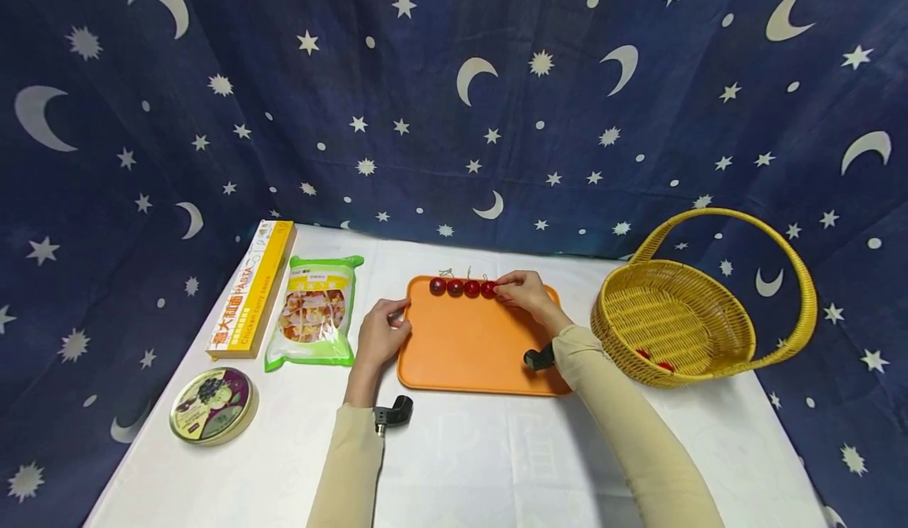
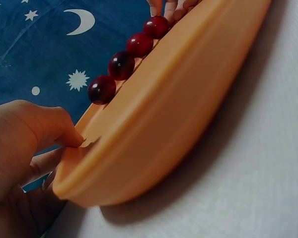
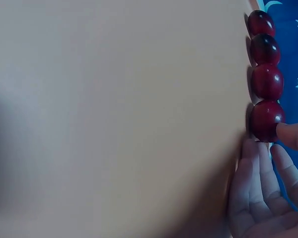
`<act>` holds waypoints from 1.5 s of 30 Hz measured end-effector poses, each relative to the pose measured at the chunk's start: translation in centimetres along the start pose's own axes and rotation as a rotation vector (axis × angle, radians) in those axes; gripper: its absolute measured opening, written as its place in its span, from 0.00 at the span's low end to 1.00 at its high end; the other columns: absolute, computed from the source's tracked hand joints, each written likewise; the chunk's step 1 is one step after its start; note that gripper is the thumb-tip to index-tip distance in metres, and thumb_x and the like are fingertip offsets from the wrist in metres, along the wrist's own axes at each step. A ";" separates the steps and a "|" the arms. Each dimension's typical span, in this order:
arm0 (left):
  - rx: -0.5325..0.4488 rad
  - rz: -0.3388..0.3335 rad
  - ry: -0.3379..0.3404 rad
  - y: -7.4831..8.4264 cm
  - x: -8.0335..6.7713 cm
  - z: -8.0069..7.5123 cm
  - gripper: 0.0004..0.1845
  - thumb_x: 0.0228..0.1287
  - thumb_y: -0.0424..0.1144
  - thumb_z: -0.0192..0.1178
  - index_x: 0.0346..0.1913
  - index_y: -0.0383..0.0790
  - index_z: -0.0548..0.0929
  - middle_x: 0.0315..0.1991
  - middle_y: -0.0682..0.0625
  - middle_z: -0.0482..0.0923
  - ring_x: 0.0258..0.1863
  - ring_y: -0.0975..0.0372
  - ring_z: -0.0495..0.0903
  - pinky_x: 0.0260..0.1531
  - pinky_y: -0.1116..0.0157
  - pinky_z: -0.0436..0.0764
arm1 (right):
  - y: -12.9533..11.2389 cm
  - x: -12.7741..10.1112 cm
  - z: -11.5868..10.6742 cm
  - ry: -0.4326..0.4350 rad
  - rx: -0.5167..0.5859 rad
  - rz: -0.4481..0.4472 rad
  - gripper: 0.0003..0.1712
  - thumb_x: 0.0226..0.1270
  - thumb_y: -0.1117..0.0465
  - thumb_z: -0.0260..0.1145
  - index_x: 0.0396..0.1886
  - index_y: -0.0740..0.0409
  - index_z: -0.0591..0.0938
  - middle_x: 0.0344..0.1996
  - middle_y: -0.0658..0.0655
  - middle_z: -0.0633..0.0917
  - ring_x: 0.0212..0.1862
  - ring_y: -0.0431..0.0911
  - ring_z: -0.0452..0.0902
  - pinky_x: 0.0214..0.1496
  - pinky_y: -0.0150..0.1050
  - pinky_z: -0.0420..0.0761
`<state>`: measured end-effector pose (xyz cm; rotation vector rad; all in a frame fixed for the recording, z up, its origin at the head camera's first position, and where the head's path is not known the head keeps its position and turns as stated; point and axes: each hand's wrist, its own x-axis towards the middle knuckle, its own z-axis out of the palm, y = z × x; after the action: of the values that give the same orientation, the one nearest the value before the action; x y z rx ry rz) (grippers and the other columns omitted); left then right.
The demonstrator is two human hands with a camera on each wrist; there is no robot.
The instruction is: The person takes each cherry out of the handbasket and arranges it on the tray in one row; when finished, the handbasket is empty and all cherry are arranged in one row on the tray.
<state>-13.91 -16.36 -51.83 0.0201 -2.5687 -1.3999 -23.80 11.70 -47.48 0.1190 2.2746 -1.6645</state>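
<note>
On the white-covered table [image 1: 461,453] lies an orange tray [image 1: 468,347]. From its centre, a tin [image 1: 213,406] sits toward eight o'clock; at ten, the left hand [image 1: 379,335], nearly closed, pinches the edge; at twelve, four cherries [image 1: 455,288] line the far rim, the rightmost pinched between thumb and fingertips of the right hand [image 1: 526,292].

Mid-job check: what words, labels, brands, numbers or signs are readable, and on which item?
"意大利面": long box, pale face.
"PASTA": same face.
"CHICKEN CURRY SAUCE": the box's yellow side.
Too small or blurred to read: the box's other print, and lettering on the green-edged bag and round tin.
</note>
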 end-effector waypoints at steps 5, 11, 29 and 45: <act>-0.011 0.018 -0.012 0.2 0.0 0.4 0.23 0.51 0.28 0.63 0.54 0.36 0.85 0.43 0.43 0.81 0.31 0.58 0.83 0.35 0.62 0.77 | 0.2 -0.4 -0.6 0.011 -0.002 -0.005 0.15 0.63 0.69 0.67 0.47 0.75 0.81 0.28 0.56 0.87 0.27 0.43 0.83 0.36 0.36 0.83; -0.010 0.019 -0.015 0.4 -0.1 0.7 0.23 0.51 0.28 0.63 0.54 0.36 0.85 0.44 0.43 0.81 0.31 0.58 0.83 0.35 0.61 0.77 | -0.1 -0.8 -1.7 0.021 -0.018 0.001 0.16 0.64 0.68 0.67 0.48 0.76 0.80 0.31 0.62 0.87 0.27 0.43 0.84 0.37 0.38 0.84; 0.016 0.008 -0.017 0.4 0.2 -0.1 0.23 0.53 0.28 0.63 0.55 0.34 0.84 0.44 0.42 0.81 0.32 0.56 0.83 0.36 0.61 0.77 | -2.8 -3.4 -9.8 0.091 -0.073 -0.115 0.19 0.68 0.66 0.63 0.53 0.75 0.78 0.32 0.52 0.87 0.30 0.38 0.84 0.42 0.40 0.84; 0.044 0.016 -0.027 0.4 -0.1 0.0 0.23 0.54 0.29 0.63 0.56 0.33 0.83 0.43 0.41 0.80 0.32 0.56 0.82 0.35 0.62 0.76 | -1.2 -7.6 -19.5 0.092 -0.211 -0.064 0.24 0.72 0.62 0.59 0.58 0.79 0.73 0.36 0.49 0.86 0.34 0.36 0.83 0.37 0.33 0.82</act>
<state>-13.75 -16.12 -51.49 -0.0132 -2.6159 -1.3465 -20.90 30.58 -38.81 0.0762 2.5320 -1.4649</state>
